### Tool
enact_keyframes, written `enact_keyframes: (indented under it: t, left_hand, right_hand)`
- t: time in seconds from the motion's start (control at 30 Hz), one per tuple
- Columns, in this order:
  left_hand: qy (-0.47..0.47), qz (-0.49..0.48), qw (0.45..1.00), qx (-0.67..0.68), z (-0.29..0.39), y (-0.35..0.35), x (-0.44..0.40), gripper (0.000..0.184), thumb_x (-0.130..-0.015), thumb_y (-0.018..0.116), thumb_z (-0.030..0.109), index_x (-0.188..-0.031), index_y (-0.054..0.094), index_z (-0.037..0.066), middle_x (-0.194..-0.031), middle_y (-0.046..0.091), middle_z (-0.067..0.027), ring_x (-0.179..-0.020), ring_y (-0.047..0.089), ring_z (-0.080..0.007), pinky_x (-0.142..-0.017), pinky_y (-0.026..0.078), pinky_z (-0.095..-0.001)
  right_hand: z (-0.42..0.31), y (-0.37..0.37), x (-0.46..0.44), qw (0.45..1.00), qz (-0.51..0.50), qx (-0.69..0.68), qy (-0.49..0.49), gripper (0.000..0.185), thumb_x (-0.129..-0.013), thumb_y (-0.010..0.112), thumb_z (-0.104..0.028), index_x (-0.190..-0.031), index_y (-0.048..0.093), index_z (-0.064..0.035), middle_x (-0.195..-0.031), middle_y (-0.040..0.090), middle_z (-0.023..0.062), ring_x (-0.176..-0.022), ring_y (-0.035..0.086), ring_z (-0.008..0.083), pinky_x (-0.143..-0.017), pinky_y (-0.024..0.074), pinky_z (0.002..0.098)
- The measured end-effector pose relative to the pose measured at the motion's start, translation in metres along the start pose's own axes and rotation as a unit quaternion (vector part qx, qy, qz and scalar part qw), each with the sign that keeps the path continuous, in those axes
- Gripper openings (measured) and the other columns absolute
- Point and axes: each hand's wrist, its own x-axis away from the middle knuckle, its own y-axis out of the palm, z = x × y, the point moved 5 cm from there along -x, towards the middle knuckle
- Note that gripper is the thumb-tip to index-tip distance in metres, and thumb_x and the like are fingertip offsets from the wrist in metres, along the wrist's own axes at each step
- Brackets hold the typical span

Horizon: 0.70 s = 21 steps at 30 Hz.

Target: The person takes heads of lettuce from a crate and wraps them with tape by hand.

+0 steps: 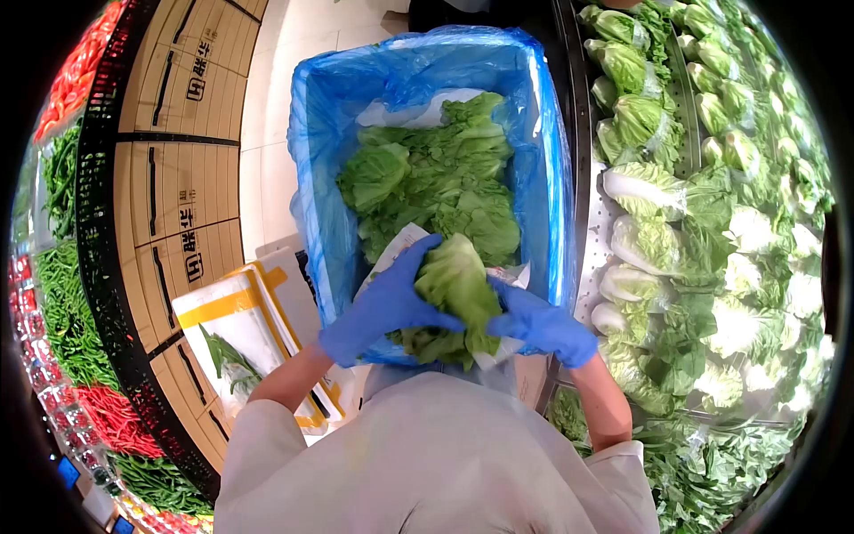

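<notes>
A head of leafy green lettuce (461, 283) is held between my hands over the near end of a bin (301, 133) lined with blue plastic. My left hand (391, 298), in a blue glove, grips its left side, with the thumb across the lower leaves. On the other side, my blue-gloved right hand (534, 322) has its fingers against the lettuce, partly hidden and slightly blurred. More loose lettuce (436, 178) lies in the bin beyond my hands. White paper (400, 245) shows beside and under the held head.
Along the right, a display shelf holds napa cabbages (645, 245) and other greens. White foam boxes (236, 311) with yellow tape stand left of the bin, a bagged green vegetable (233, 365) on top. Cardboard boxes (191, 191) line the left, below chillies (76, 303).
</notes>
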Motion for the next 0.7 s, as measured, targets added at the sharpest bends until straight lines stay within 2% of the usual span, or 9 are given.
enact_keyframes:
  t: [0.1,0.17,0.23,0.27,0.33,0.43,0.5,0.63,0.7]
  left_hand:
    - [0.049,0.006,0.991,-0.126,0.016,-0.005,0.001,0.107,-0.051,0.083,0.037,-0.135,0.024,0.007,-0.127,0.042,-0.0161,-0.119,0.041,-0.0257,-0.097,0.035,-0.0314]
    - [0.047,-0.025,0.998,-0.038,0.017,-0.023,0.007,0.100,-0.058,0.080,0.034,-0.136,0.025,0.006,-0.126,0.043,-0.0152,-0.115,0.045,-0.0249,-0.094,0.037,-0.0303]
    - [-0.078,-0.110,0.977,0.167,0.022,-0.030,0.019,0.092,-0.065,0.076,0.028,-0.137,0.024,0.005,-0.125,0.046,-0.0135,-0.111,0.047,-0.0206,-0.094,0.036,-0.0280]
    - [-0.071,-0.122,0.977,0.160,0.012,-0.027,0.025,0.084,-0.071,0.072,0.025,-0.138,0.024,0.007,-0.120,0.049,-0.0113,-0.108,0.047,-0.0153,-0.093,0.036,-0.0265]
    - [-0.050,-0.106,0.983,0.139,0.001,-0.021,0.033,0.083,-0.073,0.071,0.026,-0.138,0.023,0.007,-0.118,0.050,-0.0101,-0.107,0.047,-0.0133,-0.092,0.037,-0.0261]
    - [-0.045,-0.091,0.988,0.117,-0.013,-0.013,0.046,0.078,-0.077,0.068,0.029,-0.137,0.025,0.006,-0.114,0.053,-0.0061,-0.104,0.047,-0.0093,-0.090,0.037,-0.0247]
    - [-0.092,-0.068,0.955,0.274,-0.012,-0.008,0.048,0.070,-0.078,0.067,0.028,-0.133,0.032,0.005,-0.111,0.053,-0.0041,-0.101,0.049,-0.0083,-0.089,0.038,-0.0241]
    - [-0.109,-0.046,0.931,0.344,0.010,0.000,0.053,0.059,-0.081,0.063,0.027,-0.128,0.038,0.003,-0.108,0.053,-0.0031,-0.098,0.049,-0.0084,-0.088,0.039,-0.0246]
    - [-0.061,-0.035,0.933,0.353,0.030,-0.007,0.059,0.054,-0.083,0.060,0.024,-0.127,0.039,0.002,-0.109,0.054,-0.0030,-0.099,0.050,-0.0089,-0.088,0.039,-0.0248]
  right_hand:
    - [0.012,-0.007,0.000,0.994,0.091,0.011,0.052,0.068,-0.078,0.065,-0.027,-0.129,0.033,0.0058,-0.114,0.053,0.0143,-0.107,0.049,0.0197,-0.091,0.0377,0.0280]
    - [0.031,-0.010,-0.001,0.990,0.129,0.041,0.034,0.060,-0.079,0.065,-0.022,-0.126,0.038,0.0038,-0.117,0.052,0.0131,-0.108,0.050,0.0186,-0.092,0.0386,0.0273]
    - [0.017,0.003,0.015,0.957,0.047,-0.286,0.023,0.057,-0.079,0.065,-0.021,-0.126,0.040,0.0014,-0.115,0.054,0.0097,-0.104,0.053,0.0161,-0.089,0.0423,0.0273]
    - [0.019,0.002,0.015,0.957,0.047,-0.286,0.023,0.057,-0.079,0.065,-0.021,-0.126,0.040,0.0014,-0.115,0.054,0.0097,-0.104,0.053,0.0161,-0.089,0.0423,0.0273]
    - [0.031,0.003,0.010,0.937,0.035,-0.346,0.039,0.057,-0.081,0.063,-0.020,-0.127,0.038,0.0003,-0.115,0.054,0.0091,-0.098,0.057,0.0172,-0.084,0.0475,0.0298]
    - [0.031,0.008,0.001,0.961,0.042,-0.271,0.023,0.055,-0.081,0.062,-0.017,-0.128,0.038,-0.0017,-0.115,0.054,0.0088,-0.095,0.058,0.0169,-0.081,0.0494,0.0300]
    - [0.026,0.011,0.005,0.956,0.043,-0.288,0.037,0.056,-0.081,0.062,-0.016,-0.129,0.037,-0.0024,-0.115,0.054,0.0090,-0.096,0.058,0.0170,-0.081,0.0496,0.0298]
    - [0.022,0.012,0.008,0.963,0.059,-0.261,0.029,0.058,-0.081,0.063,-0.016,-0.131,0.035,-0.0024,-0.115,0.054,0.0097,-0.097,0.057,0.0168,-0.079,0.0503,0.0293]
    - [0.015,0.013,0.008,0.962,0.042,-0.269,0.016,0.057,-0.081,0.063,-0.017,-0.129,0.037,-0.0024,-0.113,0.055,0.0095,-0.095,0.058,0.0163,-0.079,0.0505,0.0291]
